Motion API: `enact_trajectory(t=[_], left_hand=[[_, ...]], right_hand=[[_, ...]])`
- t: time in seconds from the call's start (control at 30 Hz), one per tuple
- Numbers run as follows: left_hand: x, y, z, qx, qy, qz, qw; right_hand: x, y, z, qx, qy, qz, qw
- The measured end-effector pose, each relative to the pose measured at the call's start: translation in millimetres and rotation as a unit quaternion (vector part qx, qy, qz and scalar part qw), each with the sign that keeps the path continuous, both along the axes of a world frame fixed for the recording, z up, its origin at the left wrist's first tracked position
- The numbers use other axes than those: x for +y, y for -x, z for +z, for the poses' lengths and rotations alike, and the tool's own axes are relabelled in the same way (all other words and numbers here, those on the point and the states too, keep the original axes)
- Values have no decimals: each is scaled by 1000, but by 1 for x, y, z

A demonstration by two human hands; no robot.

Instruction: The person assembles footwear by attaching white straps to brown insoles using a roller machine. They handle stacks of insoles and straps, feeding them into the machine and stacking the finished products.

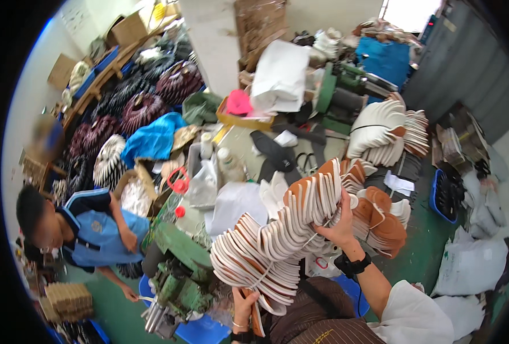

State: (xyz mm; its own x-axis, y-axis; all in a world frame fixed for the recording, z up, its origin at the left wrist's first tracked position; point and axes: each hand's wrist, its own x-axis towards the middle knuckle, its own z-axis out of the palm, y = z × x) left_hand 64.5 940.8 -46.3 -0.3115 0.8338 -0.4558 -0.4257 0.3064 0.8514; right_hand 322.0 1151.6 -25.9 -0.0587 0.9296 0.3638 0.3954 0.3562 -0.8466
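Observation:
A long, curved row of shoe insoles (254, 249), white with brown faces and tied with string, lies across my front between both hands. My left hand (243, 309) is closed around the near lower end, where a brown insole points downward. At the upper right end my right hand (339, 225) grips the row, thumb and fingers pressed against its side. Beside my right hand rests a tied bundle of brown insoles (383, 226). Farther back sits a bundle of white insoles (376, 129).
A green machine (183, 258) stands to my left, with a co-worker in a blue shirt (102, 226) beyond it. The worktable (240, 140) carries scissors (306, 163), a bottle (229, 163) and black pieces. Blue bins (206, 331) sit below; white sacks (471, 266) lie at right.

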Motion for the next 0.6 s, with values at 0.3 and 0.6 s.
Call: enact_trajectory(t=[0.3,0.6], left_hand=[[34,35,-142,538,151,-113,822],[-6,-29,-13,67,-78,-110,989]], right_hand=[[-14,-21,60,-136,-157,-16,978],[-58,34,63,-72,-96,96,988]])
